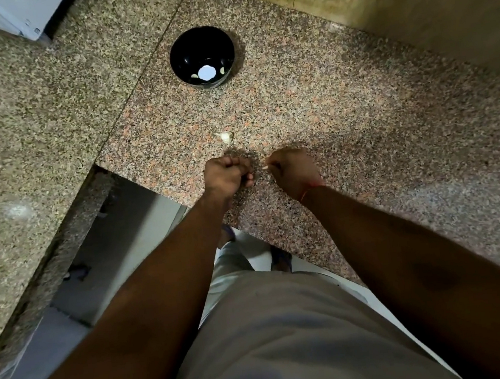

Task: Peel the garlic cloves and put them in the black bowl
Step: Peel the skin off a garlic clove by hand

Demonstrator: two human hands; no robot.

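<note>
Both hands work low over the desk (342, 110): the left hand (228, 176) is curled closed, its contents hidden, and the right hand (295, 170) pinches a pale sliver of garlic skin (265, 167). Peeling seems underway. Next, the bared clove likely goes to the black bowl (201, 56), leaving the garlic clove (226, 136) beside them.

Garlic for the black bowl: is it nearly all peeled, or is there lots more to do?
Partly done. The black bowl already holds a few pale pieces, probably peeled cloves. The right hand pinches something pale, seemingly garlic or skin; the left hand is curled shut, contents hidden. One unpeeled garlic piece waits on the counter.
</note>
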